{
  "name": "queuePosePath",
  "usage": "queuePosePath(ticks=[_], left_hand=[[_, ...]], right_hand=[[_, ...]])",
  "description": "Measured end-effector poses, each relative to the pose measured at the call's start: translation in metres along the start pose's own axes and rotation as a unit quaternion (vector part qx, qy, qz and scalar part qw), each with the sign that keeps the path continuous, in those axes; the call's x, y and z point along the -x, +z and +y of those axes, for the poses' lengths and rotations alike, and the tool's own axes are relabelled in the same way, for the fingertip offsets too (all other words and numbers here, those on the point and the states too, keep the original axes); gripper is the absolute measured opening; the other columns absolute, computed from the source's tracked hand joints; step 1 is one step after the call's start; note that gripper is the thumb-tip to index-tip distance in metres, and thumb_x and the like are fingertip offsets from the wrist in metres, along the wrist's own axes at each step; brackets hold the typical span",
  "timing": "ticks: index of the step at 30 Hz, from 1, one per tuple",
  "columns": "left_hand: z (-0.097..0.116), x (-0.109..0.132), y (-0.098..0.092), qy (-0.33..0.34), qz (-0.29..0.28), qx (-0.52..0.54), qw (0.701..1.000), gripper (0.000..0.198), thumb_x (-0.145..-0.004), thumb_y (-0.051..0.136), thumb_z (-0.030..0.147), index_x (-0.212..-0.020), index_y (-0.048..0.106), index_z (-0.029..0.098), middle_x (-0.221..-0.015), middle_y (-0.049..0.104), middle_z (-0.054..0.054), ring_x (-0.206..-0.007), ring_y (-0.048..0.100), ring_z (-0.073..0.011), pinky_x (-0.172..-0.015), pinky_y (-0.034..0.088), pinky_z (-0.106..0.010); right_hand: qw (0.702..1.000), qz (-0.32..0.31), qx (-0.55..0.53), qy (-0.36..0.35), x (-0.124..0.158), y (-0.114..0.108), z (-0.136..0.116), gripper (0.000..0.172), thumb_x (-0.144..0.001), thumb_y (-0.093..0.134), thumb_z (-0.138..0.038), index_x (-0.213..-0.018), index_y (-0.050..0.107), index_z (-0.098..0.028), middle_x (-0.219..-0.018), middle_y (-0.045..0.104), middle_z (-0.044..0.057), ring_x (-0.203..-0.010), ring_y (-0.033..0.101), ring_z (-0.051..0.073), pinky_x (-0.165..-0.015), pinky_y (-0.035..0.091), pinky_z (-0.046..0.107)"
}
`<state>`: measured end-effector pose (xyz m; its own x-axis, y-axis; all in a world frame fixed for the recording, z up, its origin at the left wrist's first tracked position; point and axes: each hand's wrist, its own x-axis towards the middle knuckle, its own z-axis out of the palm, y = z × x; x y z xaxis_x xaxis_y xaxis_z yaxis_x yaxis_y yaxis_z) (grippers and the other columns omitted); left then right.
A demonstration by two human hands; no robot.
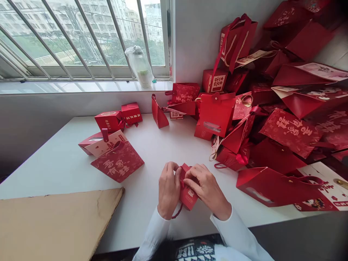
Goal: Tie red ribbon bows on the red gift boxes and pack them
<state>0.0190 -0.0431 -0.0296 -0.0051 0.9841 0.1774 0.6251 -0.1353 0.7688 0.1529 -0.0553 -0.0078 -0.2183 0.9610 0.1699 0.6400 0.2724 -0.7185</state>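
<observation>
Red gift box (188,195) apparently between left hand (169,190) and right hand (206,188).

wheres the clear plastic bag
In the head view, the clear plastic bag stands at upper centre on the windowsill, against the barred window, just left of the heap of red gift bags.

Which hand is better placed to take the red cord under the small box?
Left, probably: the left hand sits just above the red cord of the small red gift box; the right hand is farther, across the box.
</observation>
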Motion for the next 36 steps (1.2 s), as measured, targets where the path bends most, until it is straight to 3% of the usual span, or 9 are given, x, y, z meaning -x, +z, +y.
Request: queuePosePath(ticks=[6,9,12,15,20,23,30,33,36], left_hand=[[-0.002,-0.002,0.006,-0.016,0.014,0.001,1.000,0.022,-0.093,0.033,0.028,-0.075,0.042,0.021,-0.076,0.051,0.000,-0.069,0.049,-0.0167,-0.067,0.039,-0.031],[-0.001,-0.003,0.000,-0.026,-0.002,0.031,0.999,0.023,-0.094,0.035,0.035,-0.077,0.044,0.021,-0.078,0.053,0.000,-0.069,0.051,-0.0162,-0.068,0.040,-0.030],[0.000,0.000,-0.014,-0.064,-0.040,0.085,0.994,0.028,-0.092,0.036,0.045,-0.086,0.048,0.021,-0.079,0.056,0.000,-0.060,0.050,-0.0136,-0.059,0.041,-0.027],[-0.002,0.009,-0.032,-0.096,-0.069,0.102,0.988,0.034,-0.091,0.035,0.051,-0.085,0.050,0.021,-0.074,0.056,0.002,-0.052,0.048,-0.0115,-0.050,0.039,-0.024],[-0.009,0.027,-0.053,-0.109,-0.167,0.105,0.974,0.033,-0.088,0.044,0.051,-0.075,0.048,0.021,-0.068,0.057,0.002,-0.059,0.056,-0.0128,-0.056,0.044,-0.023],[-0.011,0.033,-0.057,-0.125,-0.194,0.122,0.965,0.031,-0.085,0.049,0.051,-0.078,0.047,0.021,-0.073,0.060,0.001,-0.062,0.060,-0.0141,-0.057,0.047,-0.025],[-0.009,0.026,-0.037,-0.078,-0.065,0.054,0.993,0.037,-0.082,0.053,0.052,-0.101,0.054,0.020,-0.099,0.062,-0.007,-0.094,0.060,-0.0225,-0.076,0.049,-0.035],[-0.002,0.020,-0.020,-0.076,-0.041,0.088,0.992,0.051,-0.080,0.058,0.049,-0.119,0.048,0.018,-0.113,0.060,-0.012,-0.107,0.056,-0.0252,-0.086,0.046,-0.040],[0.007,0.014,-0.010,-0.064,-0.035,0.106,0.992,0.048,-0.081,0.059,0.046,-0.120,0.049,0.018,-0.118,0.058,-0.012,-0.110,0.054,-0.0250,-0.090,0.044,-0.041]], right_hand=[[0.999,-0.009,0.035,0.006,-0.002,0.004,-0.001,0.017,-0.085,0.060,-0.011,-0.071,0.055,-0.020,-0.080,0.059,0.001,-0.080,0.048,0.020,-0.073,0.042,0.033],[1.000,-0.009,-0.006,-0.005,-0.002,-0.001,0.000,0.013,-0.086,0.060,-0.014,-0.074,0.058,-0.020,-0.081,0.059,0.001,-0.081,0.051,0.019,-0.074,0.043,0.032],[0.997,0.044,-0.066,-0.009,0.000,-0.011,0.006,0.008,-0.090,0.055,-0.022,-0.088,0.063,-0.023,-0.090,0.061,0.001,-0.088,0.054,0.018,-0.079,0.043,0.032],[0.991,0.110,-0.067,0.032,0.002,-0.020,0.019,0.017,-0.092,0.050,-0.033,-0.098,0.063,-0.024,-0.099,0.062,0.003,-0.095,0.055,0.019,-0.081,0.042,0.033],[0.989,0.024,-0.106,0.102,0.002,-0.022,0.036,0.027,-0.085,0.056,-0.046,-0.095,0.066,-0.023,-0.087,0.065,0.002,-0.077,0.056,0.018,-0.070,0.043,0.031],[0.987,0.018,-0.113,0.114,0.000,-0.017,0.036,0.023,-0.081,0.061,-0.043,-0.087,0.067,-0.022,-0.080,0.065,0.001,-0.072,0.055,0.017,-0.067,0.041,0.029],[0.975,0.044,-0.160,0.149,-0.005,-0.007,0.031,0.025,-0.078,0.061,-0.046,-0.076,0.063,-0.021,-0.073,0.062,-0.001,-0.069,0.052,0.015,-0.063,0.040,0.026],[0.969,0.060,-0.187,0.152,-0.006,-0.004,0.025,0.019,-0.076,0.063,-0.038,-0.072,0.060,-0.020,-0.073,0.061,-0.002,-0.070,0.052,0.015,-0.064,0.041,0.025],[0.966,0.075,-0.210,0.134,-0.005,-0.002,0.022,0.016,-0.076,0.062,-0.034,-0.071,0.058,-0.019,-0.073,0.060,-0.001,-0.069,0.053,0.014,-0.066,0.042,0.026]])
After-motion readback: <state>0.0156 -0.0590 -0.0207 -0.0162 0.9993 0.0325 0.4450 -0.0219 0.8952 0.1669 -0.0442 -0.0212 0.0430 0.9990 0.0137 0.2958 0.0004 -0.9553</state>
